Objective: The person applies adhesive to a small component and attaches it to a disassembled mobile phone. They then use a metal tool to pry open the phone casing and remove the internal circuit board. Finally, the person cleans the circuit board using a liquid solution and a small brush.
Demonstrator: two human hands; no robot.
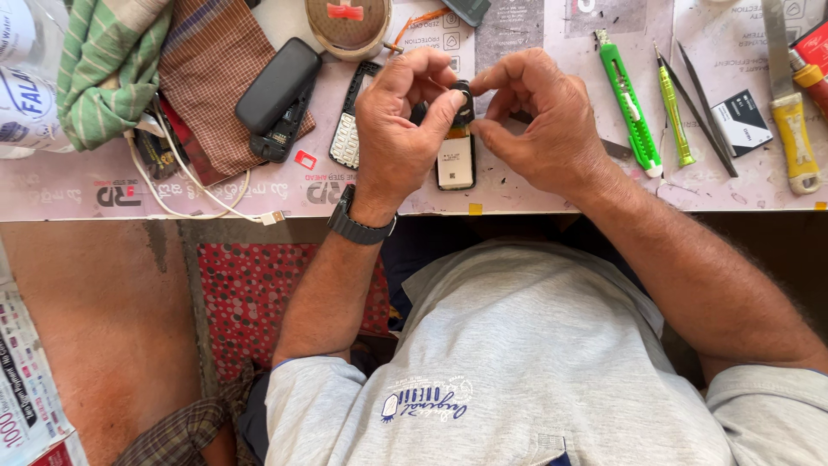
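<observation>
Pinched a small black part (463,102) between fingers of left hand (398,129) and right hand (536,121) at frame's upper centre, best kept steady above the opened phone (455,160).

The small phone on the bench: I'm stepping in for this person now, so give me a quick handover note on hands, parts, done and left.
Left hand and right hand pinch a small dark part together, just above the opened small phone.
Keypad panel lies left of the left hand; green screwdriver and tweezers lie to the right.
Done: phone is opened.
Left: likely seating the part; I cannot tell what it is.
</observation>
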